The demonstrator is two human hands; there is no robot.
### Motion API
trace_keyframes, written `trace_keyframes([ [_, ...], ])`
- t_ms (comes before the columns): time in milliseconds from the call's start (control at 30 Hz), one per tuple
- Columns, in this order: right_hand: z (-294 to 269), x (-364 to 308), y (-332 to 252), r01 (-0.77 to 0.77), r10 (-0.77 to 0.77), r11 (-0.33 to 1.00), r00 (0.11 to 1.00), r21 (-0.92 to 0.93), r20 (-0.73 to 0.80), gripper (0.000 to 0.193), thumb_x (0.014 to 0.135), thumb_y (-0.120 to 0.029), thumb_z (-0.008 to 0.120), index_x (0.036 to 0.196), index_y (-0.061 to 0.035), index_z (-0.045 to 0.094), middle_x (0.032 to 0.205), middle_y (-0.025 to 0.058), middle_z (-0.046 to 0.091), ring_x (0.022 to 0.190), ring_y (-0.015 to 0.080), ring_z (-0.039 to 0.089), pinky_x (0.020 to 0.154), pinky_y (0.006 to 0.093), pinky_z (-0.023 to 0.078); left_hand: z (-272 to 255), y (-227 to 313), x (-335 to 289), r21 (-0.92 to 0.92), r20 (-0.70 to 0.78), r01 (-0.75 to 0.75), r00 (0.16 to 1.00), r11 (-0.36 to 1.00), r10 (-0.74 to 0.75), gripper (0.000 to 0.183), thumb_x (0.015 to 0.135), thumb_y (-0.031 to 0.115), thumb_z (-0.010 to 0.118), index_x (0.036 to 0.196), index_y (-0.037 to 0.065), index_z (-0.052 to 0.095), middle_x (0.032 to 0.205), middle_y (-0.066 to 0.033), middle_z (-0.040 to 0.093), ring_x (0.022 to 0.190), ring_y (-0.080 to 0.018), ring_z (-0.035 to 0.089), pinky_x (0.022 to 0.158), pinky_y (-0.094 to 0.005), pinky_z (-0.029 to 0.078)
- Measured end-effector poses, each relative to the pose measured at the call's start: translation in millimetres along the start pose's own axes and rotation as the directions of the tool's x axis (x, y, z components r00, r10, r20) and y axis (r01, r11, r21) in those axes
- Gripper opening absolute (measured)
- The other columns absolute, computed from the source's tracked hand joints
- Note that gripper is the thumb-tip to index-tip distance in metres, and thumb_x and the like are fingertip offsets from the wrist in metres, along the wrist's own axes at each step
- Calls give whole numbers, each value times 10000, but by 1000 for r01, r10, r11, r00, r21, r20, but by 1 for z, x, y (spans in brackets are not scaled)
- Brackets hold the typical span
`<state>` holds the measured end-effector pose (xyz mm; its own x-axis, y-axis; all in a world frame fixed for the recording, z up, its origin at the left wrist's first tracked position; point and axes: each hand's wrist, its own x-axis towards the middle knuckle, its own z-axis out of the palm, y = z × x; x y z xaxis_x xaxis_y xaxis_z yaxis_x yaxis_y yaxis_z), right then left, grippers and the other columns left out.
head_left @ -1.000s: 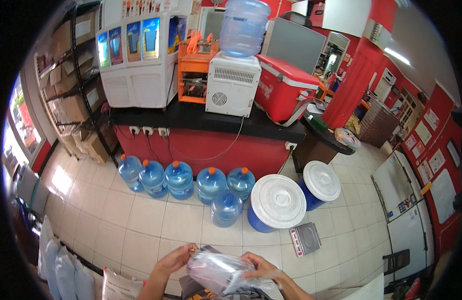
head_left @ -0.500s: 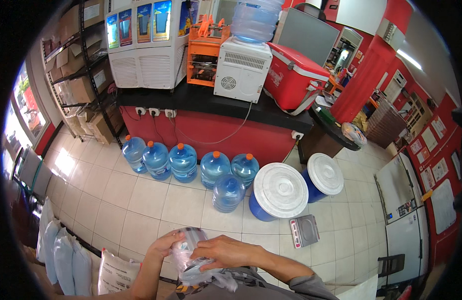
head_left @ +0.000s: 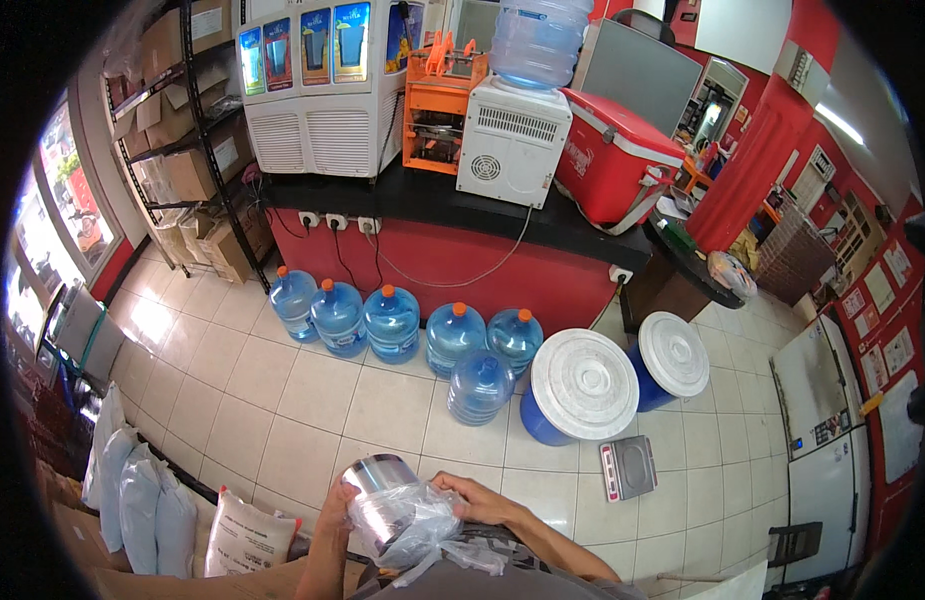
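Close to my body, at the lower middle, I hold a shiny silver cylinder [head_left: 380,473] that looks like a roll of film. A crumpled clear plastic bag [head_left: 419,515] covers its lower and right side, while its upper end shows bare. My left hand [head_left: 338,502] grips the cylinder from the left side, fingers partly hidden behind it. On the other side my right hand [head_left: 474,498] is closed, pinching the bag's plastic between thumb and fingers. The loose end of the bag hangs down against my dark shirt.
Several blue water jugs [head_left: 391,325] line the counter [head_left: 437,270]. Right of them stand two blue tubs with white lids [head_left: 585,384] and a small scale [head_left: 630,468] on the tiled floor. White sacks [head_left: 244,535] lie at the lower left, near a shelf rack [head_left: 197,130].
My right hand has moved off the top of the bundle to its right side, drawing the plastic rightward. More of the silver cylinder is now uncovered. The whole view has shifted slightly.
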<state>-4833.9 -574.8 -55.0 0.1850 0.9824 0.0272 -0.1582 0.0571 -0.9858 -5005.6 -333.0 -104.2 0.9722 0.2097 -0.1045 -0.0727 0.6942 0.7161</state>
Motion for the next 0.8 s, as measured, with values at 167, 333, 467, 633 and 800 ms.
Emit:
trace_keyframes([
  [167,6,-16,37,-176,167,980,981,-93,-97,837,986,-731,347,1363,12,435,1382,173,470,1323,263,408,1105,368,322,7,-11,-15,-19,-7,-64,998,998,64,710,848,422,793,1331,-26,529,1198,-131,659,1085,-222,659,923,-393,573],
  [333,7,-21,17,-237,243,965,969,-111,39,616,1003,-567,536,1335,-49,508,1218,166,629,1157,229,582,965,385,451,-3,-5,-40,7,-99,-90,991,996,90,684,861,414,783,1330,-14,529,1200,-121,654,1083,-219,658,916,-393,574],
  [467,30,-28,-25,-219,195,956,971,-195,-136,410,983,-377,672,1235,-67,579,873,83,706,813,166,665,729,350,516,-16,-1,-52,21,-154,-125,980,992,127,664,871,407,775,1330,-5,529,1201,-113,651,1081,-217,657,911,-394,575],
  [633,47,-37,-84,-259,125,887,932,-382,-341,308,999,-293,645,1185,-51,607,868,78,701,774,179,662,701,339,520,-23,-25,-34,-44,-285,-151,949,988,132,600,890,371,759,1319,19,531,1198,-95,646,1062,-213,658,902,-395,572],
  [800,12,-80,-122,141,-379,914,631,-380,-677,178,1002,-184,601,1070,-27,647,953,43,672,882,129,623,767,301,505,-15,-16,25,-75,-377,-264,900,962,218,494,924,335,719,1289,51,543,1190,-75,645,1039,-209,657,894,-400,565],
])
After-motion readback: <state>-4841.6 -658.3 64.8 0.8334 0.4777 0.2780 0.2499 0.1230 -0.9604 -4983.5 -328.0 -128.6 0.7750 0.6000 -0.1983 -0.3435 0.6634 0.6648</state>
